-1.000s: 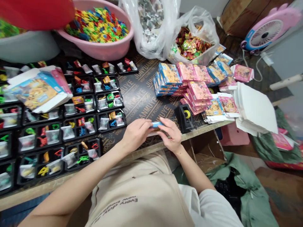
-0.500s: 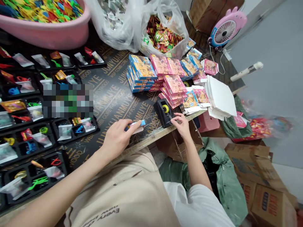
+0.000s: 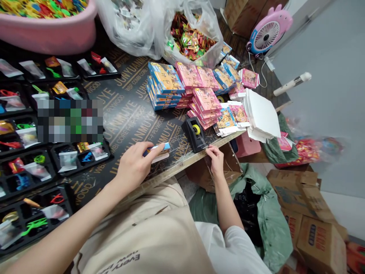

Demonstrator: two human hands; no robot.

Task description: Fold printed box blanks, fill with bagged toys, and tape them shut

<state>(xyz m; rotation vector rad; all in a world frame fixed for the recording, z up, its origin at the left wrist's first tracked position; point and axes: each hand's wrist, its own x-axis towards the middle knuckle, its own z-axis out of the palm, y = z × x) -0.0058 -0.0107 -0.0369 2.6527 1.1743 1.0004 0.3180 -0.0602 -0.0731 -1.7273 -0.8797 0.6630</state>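
Observation:
My left hand (image 3: 134, 165) is closed on a small blue box (image 3: 158, 149), which it holds on edge against the dark plywood table (image 3: 134, 110) near the front edge. My right hand (image 3: 214, 159) is at the front of a black tape dispenser (image 3: 194, 134) with a yellow-cored roll, its fingers pinched together at the tape end. The tape itself is too thin to see. Stacks of blue and pink boxes (image 3: 188, 89) lie just beyond the dispenser.
Black trays (image 3: 37, 163) with small toys and clear bags fill the left of the table. A pink basin (image 3: 51, 26) and two plastic bags (image 3: 182, 34) stand at the back. White flat cartons (image 3: 261, 116), a pink fan (image 3: 268, 32) and cardboard boxes (image 3: 313, 224) lie to the right.
My right hand left the small box and went right to the tape dispenser, then drew back a little from it toward the table edge. My left hand kept hold of the box.

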